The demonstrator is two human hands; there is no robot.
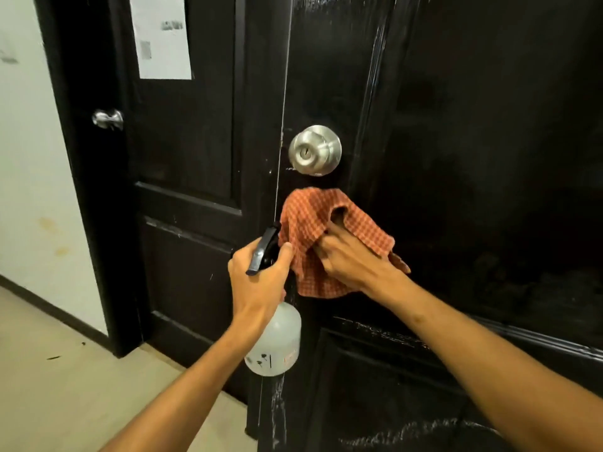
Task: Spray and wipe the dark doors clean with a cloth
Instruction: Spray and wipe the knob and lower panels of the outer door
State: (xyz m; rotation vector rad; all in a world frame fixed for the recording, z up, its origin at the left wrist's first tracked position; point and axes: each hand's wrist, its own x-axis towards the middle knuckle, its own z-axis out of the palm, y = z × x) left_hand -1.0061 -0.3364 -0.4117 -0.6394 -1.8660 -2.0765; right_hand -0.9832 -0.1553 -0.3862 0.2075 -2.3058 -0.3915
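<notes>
I'm looking at what reads as a shared corridor in an apartment or lodging building. Two dark panelled doors stand side by side, the near door (456, 158) and the far door (182, 141). Each has its own metal knob: a keyed knob (315, 151) here, a second knob (107, 119) beyond. A printed paper notice (161, 37) is stuck on the far door. A white wall (29, 174), dark baseboard (55, 311) and pale floor (65, 386) run alongside.

Paper notice (161, 37) top; white wall (29, 174), beige floor (65, 386).
</notes>
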